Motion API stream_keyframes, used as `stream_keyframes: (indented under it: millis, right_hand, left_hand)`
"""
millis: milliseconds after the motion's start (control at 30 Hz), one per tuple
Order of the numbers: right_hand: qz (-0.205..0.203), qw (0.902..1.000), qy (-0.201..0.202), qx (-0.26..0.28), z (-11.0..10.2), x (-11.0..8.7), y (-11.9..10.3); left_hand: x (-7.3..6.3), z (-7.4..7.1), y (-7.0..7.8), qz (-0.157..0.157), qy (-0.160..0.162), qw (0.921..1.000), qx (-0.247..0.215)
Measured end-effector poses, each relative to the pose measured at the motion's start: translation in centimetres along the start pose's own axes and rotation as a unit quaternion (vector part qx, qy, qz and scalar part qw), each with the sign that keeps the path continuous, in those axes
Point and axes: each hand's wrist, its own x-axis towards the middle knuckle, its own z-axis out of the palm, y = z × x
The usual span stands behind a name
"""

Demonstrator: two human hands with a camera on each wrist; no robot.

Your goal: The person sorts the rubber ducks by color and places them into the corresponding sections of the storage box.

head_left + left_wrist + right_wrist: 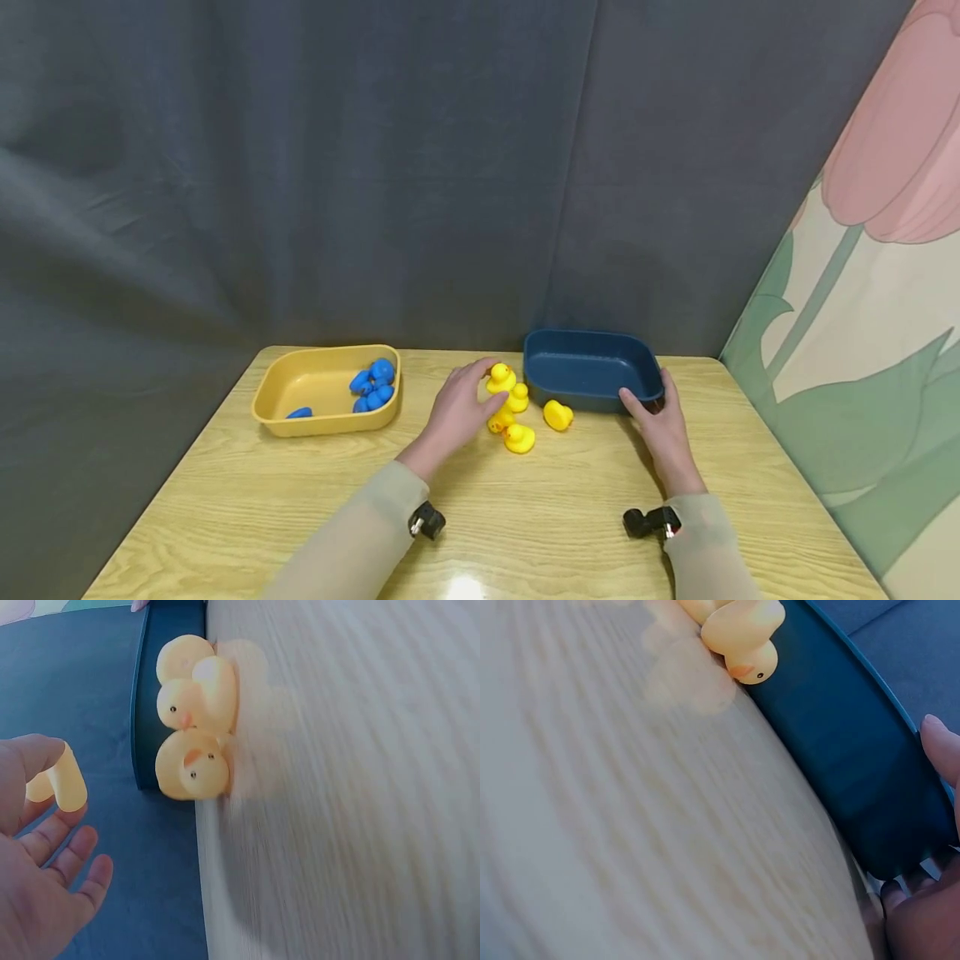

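1. Held duck (501, 377): a yellow toy, pinched between the thumb and fingers of the left hand (459, 408); in the left-wrist view it is raised clear of the table (525, 521); it lies well to the left of the right hand (663, 429).
2. Loose ducks (519, 438): four more yellow toys, resting on the table between the two hands; three cluster beside and below the left hand's fingertips, the fourth sits a little to their right, in front of the blue bin.
3. Blue bin (577, 401): just right of the held duck; the right hand grasps its near right corner, thumb at the rim, other fingers curled beneath; the bare floor of its interior shows.
4. Yellow tray (311, 427): on the table, left of the left hand and well apart from it; blue pieces (382, 370) gather at its right end, with one near the front left.
5. Surroundings: dark curtain (375, 167) behind; tulip-patterned panel (862, 333) at right; a small black device (427, 521) on each wrist.
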Motion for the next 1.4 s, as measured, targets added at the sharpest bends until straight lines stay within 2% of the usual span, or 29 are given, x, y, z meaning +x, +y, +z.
stream_keyframes:
  millis: [233,400,667,967,1133,1400]
  right_hand:
    - [0.006,0.9994,-0.006,0.033,-0.3,-0.4,-0.7]
    - [-0.010,0.9998,0.002,0.019,-0.3,-0.2,0.4]
    - [-0.011,0.9998,0.015,0.011,-0.7,-0.2,1.1]
    - [-0.010,0.9997,0.019,0.008,-0.8,-0.2,0.9]
    - [-0.011,0.9997,0.018,0.008,-0.8,-0.2,1.1]
    - [-0.011,0.9997,0.019,0.005,-1.0,-0.2,1.0]
  left_hand:
    - [1.9,1.8,1.3,0.000,0.003,1.0000,-0.003]
    - [2.9,3.2,1.9,0.004,-0.005,0.9999,0.016]
    - [4.0,5.0,3.0,0.010,-0.019,0.9990,0.040]
    - [4.5,6.2,3.0,-0.004,-0.025,0.9979,0.060]
    - [4.5,6.4,3.1,-0.004,-0.021,0.9983,0.053]
    - [4.2,6.6,2.9,-0.025,-0.021,0.9987,0.040]
